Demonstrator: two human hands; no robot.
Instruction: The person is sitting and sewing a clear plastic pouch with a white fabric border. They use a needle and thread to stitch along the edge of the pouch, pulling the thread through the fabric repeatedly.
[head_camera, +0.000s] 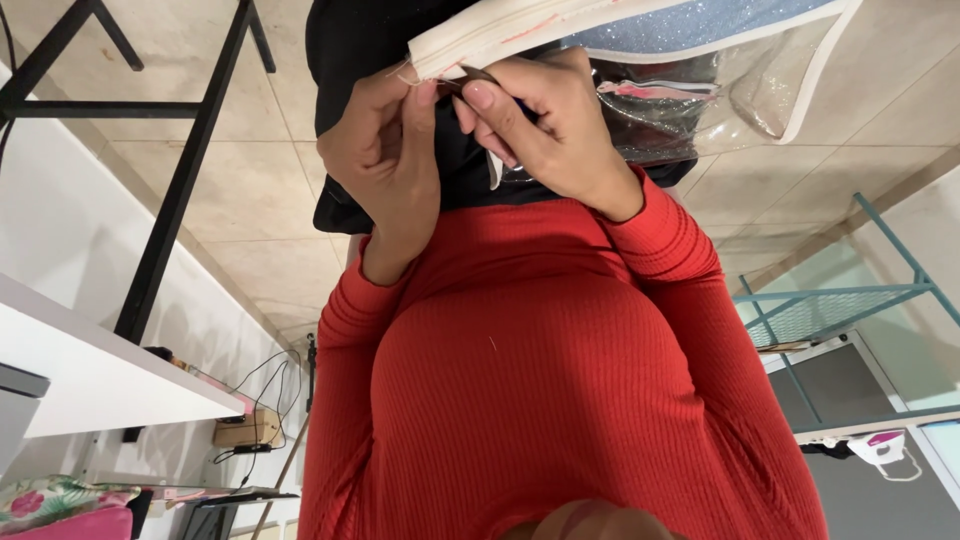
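A clear plastic pouch with white trim and a white zipper edge lies on my dark-clothed lap at the top of the view. It contains something glittery blue and some pink items. My left hand pinches the corner of the zipper edge between thumb and forefinger. My right hand grips the same corner from the other side, its fingertips on a small dark piece that is mostly hidden. My red ribbed sleeves and chest fill the lower middle.
A white table on a black metal frame stands at the left over a beige tiled floor. At the right are a teal metal rack and a white and pink iron. Cables and a small box lie at the lower left.
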